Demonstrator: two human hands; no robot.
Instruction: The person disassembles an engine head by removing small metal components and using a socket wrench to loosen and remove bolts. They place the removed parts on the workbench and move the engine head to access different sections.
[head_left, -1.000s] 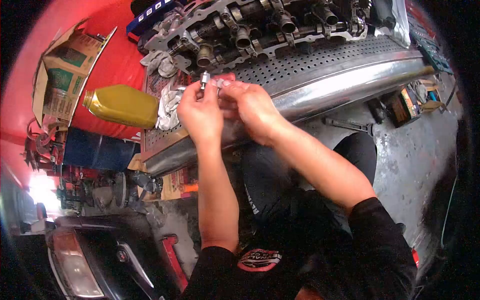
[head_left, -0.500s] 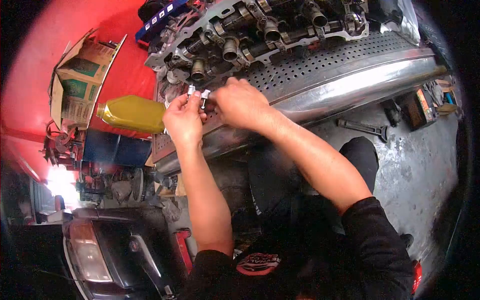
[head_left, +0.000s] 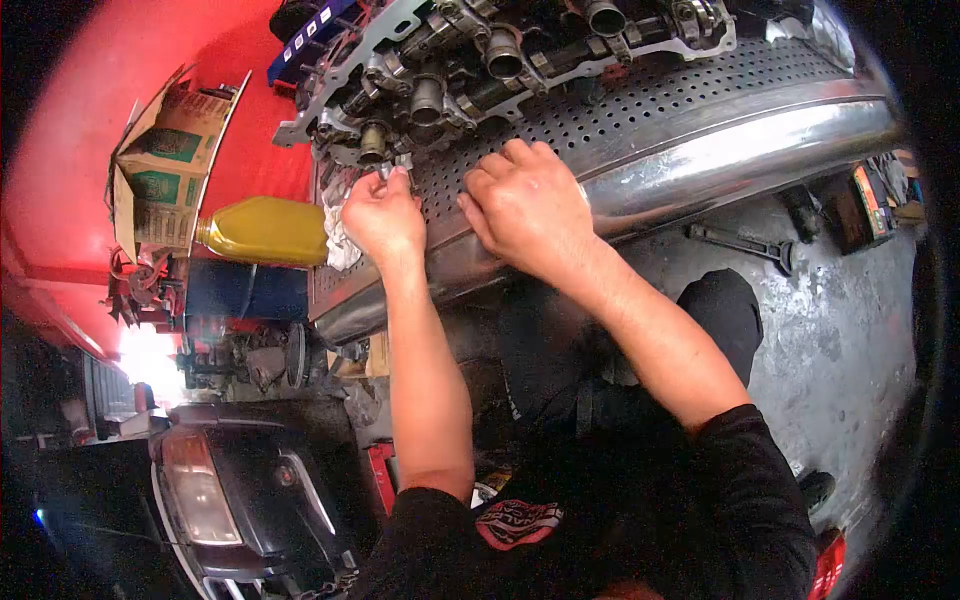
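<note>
My left hand point(head_left: 385, 215) pinches a small metal part point(head_left: 388, 171) at its fingertips, right by the near end of the cylinder head point(head_left: 450, 70). That cylinder head, with its row of round valve fittings, lies on a perforated metal bench point(head_left: 640, 110). To the right, my right hand point(head_left: 525, 205) rests palm down on the perforated surface with its fingers bent and slightly apart. Nothing shows in it.
A yellow oil bottle point(head_left: 265, 230) lies left of the bench beside a white rag point(head_left: 340, 240). A torn cardboard box point(head_left: 160, 170) sits against the red surface. A wrench point(head_left: 740, 245) lies on the concrete floor. A dark car front point(head_left: 230, 500) is at lower left.
Both hands were together working the small part above the bench edge. Now the right hand has let go and dropped flat onto the bench, while the left carries the part toward the cylinder head.
</note>
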